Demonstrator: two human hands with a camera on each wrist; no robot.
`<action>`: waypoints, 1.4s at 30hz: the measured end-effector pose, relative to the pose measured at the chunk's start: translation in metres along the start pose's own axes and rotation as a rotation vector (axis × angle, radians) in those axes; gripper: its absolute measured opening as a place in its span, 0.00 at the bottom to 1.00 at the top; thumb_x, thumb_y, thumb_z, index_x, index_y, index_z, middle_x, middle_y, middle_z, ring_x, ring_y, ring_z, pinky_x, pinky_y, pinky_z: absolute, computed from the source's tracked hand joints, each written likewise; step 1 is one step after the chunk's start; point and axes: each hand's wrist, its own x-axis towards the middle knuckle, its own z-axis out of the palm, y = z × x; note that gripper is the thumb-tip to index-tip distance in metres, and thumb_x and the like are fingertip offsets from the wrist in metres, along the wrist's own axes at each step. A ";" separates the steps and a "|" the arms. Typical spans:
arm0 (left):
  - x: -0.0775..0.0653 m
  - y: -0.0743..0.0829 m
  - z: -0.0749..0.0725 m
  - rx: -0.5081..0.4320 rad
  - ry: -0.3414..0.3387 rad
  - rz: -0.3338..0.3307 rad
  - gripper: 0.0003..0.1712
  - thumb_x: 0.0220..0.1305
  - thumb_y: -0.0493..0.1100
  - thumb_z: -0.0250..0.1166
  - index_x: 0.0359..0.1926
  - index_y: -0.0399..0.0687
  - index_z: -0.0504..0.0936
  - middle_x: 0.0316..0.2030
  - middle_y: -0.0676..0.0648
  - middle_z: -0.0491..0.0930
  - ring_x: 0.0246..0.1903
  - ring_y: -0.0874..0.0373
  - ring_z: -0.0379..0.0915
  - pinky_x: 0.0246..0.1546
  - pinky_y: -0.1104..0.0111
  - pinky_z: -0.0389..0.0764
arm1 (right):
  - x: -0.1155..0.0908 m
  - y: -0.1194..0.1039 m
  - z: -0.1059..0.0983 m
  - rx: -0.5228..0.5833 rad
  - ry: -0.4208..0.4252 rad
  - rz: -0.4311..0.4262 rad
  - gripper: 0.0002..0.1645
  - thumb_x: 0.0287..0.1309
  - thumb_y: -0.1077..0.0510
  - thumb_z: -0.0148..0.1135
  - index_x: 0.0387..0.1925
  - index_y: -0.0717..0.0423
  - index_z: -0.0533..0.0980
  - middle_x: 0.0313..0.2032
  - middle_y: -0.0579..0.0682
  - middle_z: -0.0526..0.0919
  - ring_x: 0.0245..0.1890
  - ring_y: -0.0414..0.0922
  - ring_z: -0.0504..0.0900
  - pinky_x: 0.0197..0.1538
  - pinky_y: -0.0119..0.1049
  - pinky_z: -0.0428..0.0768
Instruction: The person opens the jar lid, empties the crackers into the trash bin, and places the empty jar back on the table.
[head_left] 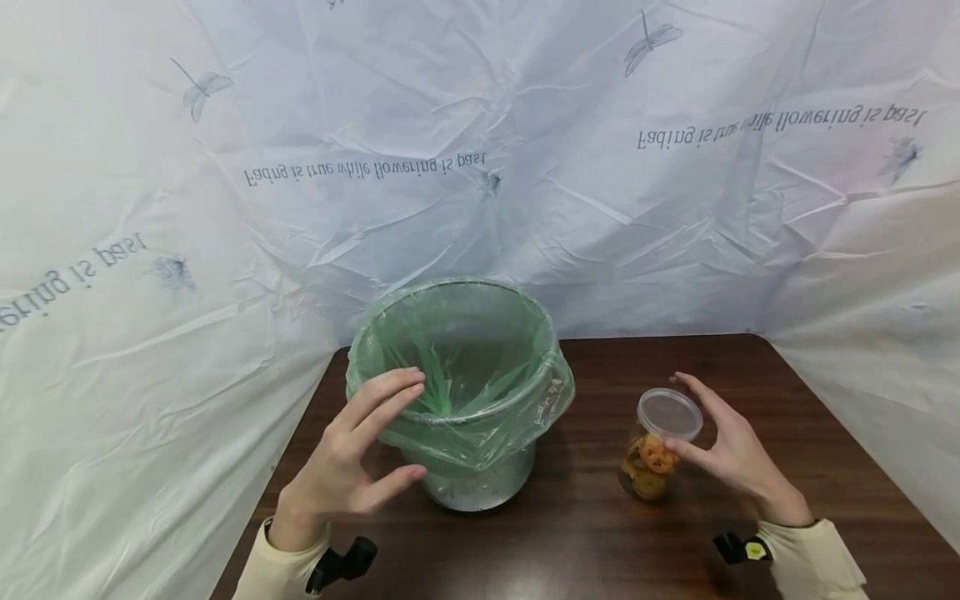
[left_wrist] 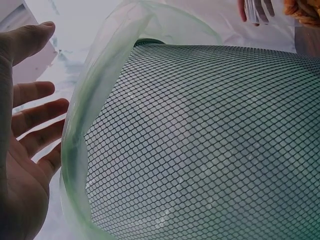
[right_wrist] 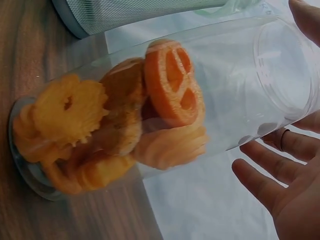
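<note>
A clear jar with a translucent lid stands upright on the table, partly filled with butter cookies, some pretzel-shaped and some flower-shaped. My right hand is around the lid end of the jar, its thumb and fingers spread on either side; in the right wrist view the fingers look fairly straight, and firm contact cannot be made out. To the left is a metal mesh bin lined with a green plastic bag. Beside its near left rim hangs my left hand, fingers apart, holding nothing.
The dark brown wooden table ends at a back edge near a pale printed plastic sheet, which also hangs at both sides. Bin and jar stand apart with tabletop between them. The bag overhangs the bin's rim.
</note>
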 end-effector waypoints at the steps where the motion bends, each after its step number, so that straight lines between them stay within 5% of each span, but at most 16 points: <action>1: 0.000 0.002 0.001 -0.001 0.000 0.003 0.35 0.63 0.49 0.66 0.57 0.21 0.71 0.57 0.27 0.71 0.59 0.39 0.68 0.66 0.61 0.66 | -0.001 0.001 0.000 0.006 -0.004 0.007 0.58 0.44 0.57 0.78 0.74 0.38 0.56 0.67 0.56 0.68 0.60 0.20 0.60 0.51 0.17 0.58; 9: 0.004 0.014 0.012 -0.015 0.011 0.022 0.35 0.63 0.48 0.67 0.58 0.21 0.71 0.58 0.28 0.71 0.59 0.39 0.69 0.65 0.61 0.67 | -0.012 0.010 0.001 0.070 -0.036 0.056 0.54 0.46 0.59 0.77 0.72 0.42 0.59 0.61 0.52 0.72 0.57 0.21 0.62 0.51 0.34 0.62; 19: 0.009 0.028 0.025 -0.029 0.016 0.035 0.34 0.63 0.47 0.67 0.57 0.20 0.71 0.56 0.27 0.72 0.57 0.40 0.71 0.63 0.61 0.69 | -0.019 0.025 0.002 0.224 -0.036 0.004 0.46 0.44 0.68 0.75 0.66 0.58 0.67 0.53 0.29 0.72 0.55 0.23 0.66 0.52 0.18 0.58; 30: 0.014 0.044 0.035 -0.005 0.032 0.033 0.34 0.62 0.48 0.67 0.56 0.21 0.72 0.54 0.27 0.73 0.56 0.40 0.72 0.62 0.61 0.71 | -0.027 0.043 0.003 0.319 -0.090 0.003 0.46 0.47 0.72 0.71 0.68 0.65 0.62 0.52 0.38 0.76 0.50 0.27 0.74 0.47 0.19 0.71; 42: 0.024 0.069 0.055 -0.041 0.019 0.157 0.29 0.63 0.45 0.66 0.54 0.21 0.74 0.51 0.27 0.74 0.55 0.39 0.72 0.56 0.56 0.76 | -0.036 0.055 0.011 0.557 -0.144 -0.115 0.46 0.42 0.81 0.68 0.65 0.75 0.59 0.54 0.50 0.76 0.51 0.30 0.78 0.49 0.21 0.76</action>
